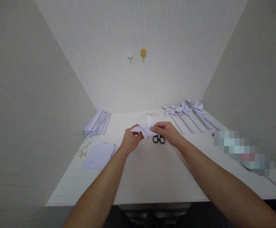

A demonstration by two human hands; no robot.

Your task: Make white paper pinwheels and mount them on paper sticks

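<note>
Between my two hands a white paper pinwheel [144,129] is held up over the middle of the table. My left hand [131,139] grips it from the left and from below, with part of the fingers hidden behind the paper. The thumb and fingers of my right hand [164,131] pinch its right side. Scissors with black handles [159,139] lie on the table just under my right hand, their blades mostly hidden. No stick shows on the pinwheel I hold.
Rolled paper sticks [97,123] are piled at back left, above small fasteners [83,150] and square paper sheets [99,155]. More small pieces [151,114] lie at the back. Several finished pinwheels on sticks [187,115] lie back right, near a blurred-out object [244,153]. Walls enclose three sides.
</note>
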